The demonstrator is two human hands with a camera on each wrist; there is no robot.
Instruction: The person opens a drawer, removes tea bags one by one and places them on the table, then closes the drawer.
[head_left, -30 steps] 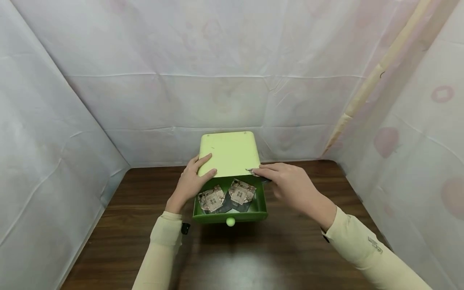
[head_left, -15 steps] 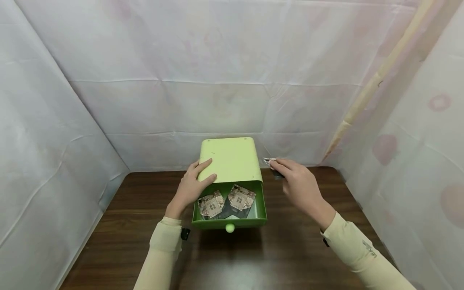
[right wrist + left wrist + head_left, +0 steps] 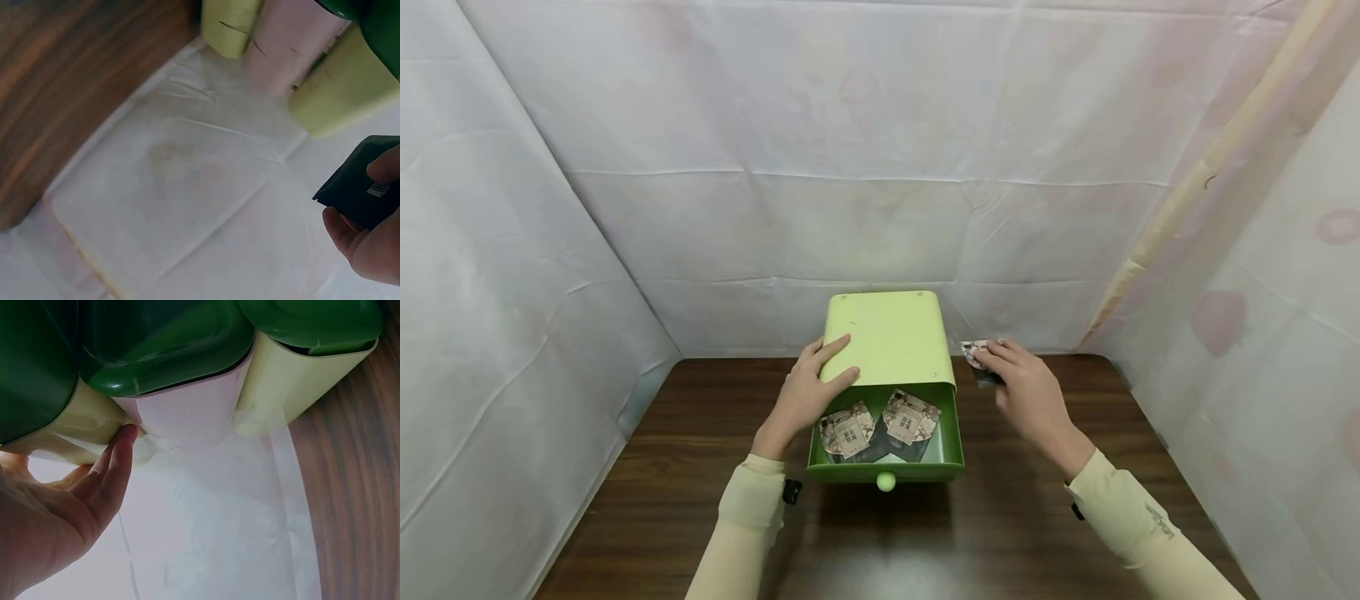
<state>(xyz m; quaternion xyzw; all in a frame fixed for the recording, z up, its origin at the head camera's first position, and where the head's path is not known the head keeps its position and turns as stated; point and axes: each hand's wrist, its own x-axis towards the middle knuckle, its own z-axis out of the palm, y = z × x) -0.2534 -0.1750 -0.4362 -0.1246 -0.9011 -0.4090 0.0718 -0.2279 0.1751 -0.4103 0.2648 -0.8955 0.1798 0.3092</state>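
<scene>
A small drawer cabinet (image 3: pixel 891 333) with a light yellow-green top stands on the table, its green top drawer (image 3: pixel 951 433) pulled out. Two patterned sachets, the left sachet (image 3: pixel 848 433) and the right sachet (image 3: pixel 912 419), lie side by side inside it. My left hand (image 3: pixel 803 400) rests at the cabinet's left edge, thumb and a finger spread over the top. In the left wrist view, fingers (image 3: pixel 112 469) touch its side. To the right of the cabinet, apart from it, my right hand (image 3: pixel 1036 400) pinches another sachet (image 3: pixel 980 360); its dark back carries a small white label in the right wrist view.
The cabinet has stacked tiers, with a pink tier (image 3: pixel 187 409) between yellowish ones. A round green knob (image 3: pixel 886 481) sticks out from the drawer front. Brown wood-grain table (image 3: pixel 1037 517) surrounds it, and pale sheeting (image 3: pixel 865 225) hangs behind and at both sides.
My right hand has moved away from the cabinet's front right edge to the right, carrying the sachet. My left hand stays on the cabinet. The head view has shifted slightly.
</scene>
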